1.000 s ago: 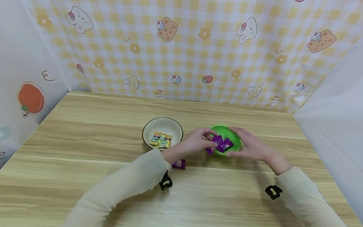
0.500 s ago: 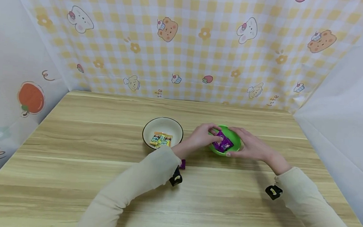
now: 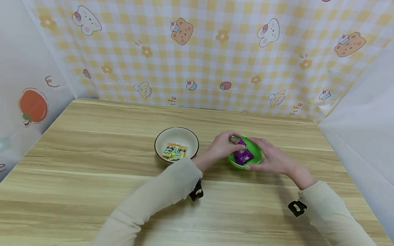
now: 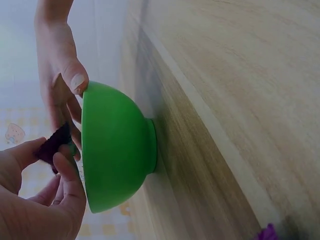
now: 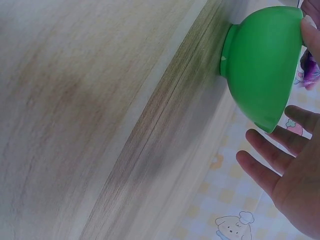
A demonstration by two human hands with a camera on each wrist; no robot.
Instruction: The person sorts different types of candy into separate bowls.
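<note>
My left hand is at the left rim of a green bowl. Its thumb and fingers pinch a small purple wrapped candy, which sits by the rim in the left wrist view. More purple candies lie inside the bowl. My right hand spans the bowl's right side, thumb on the near rim and fingers at the far rim. In the right wrist view several of its fingers spread loosely beside the bowl, which stands upright on the table.
Left of the green bowl stands a cream bowl with a dark rim, holding several orange and yellow candy packets. Another purple packet lies on the wooden table, mostly hidden by my left sleeve in the head view.
My left hand has moved slightly right and away, lifting one purple candy toward the bowl's far left rim. Its sleeve now covers the loose purple packet. My right hand stays put.
</note>
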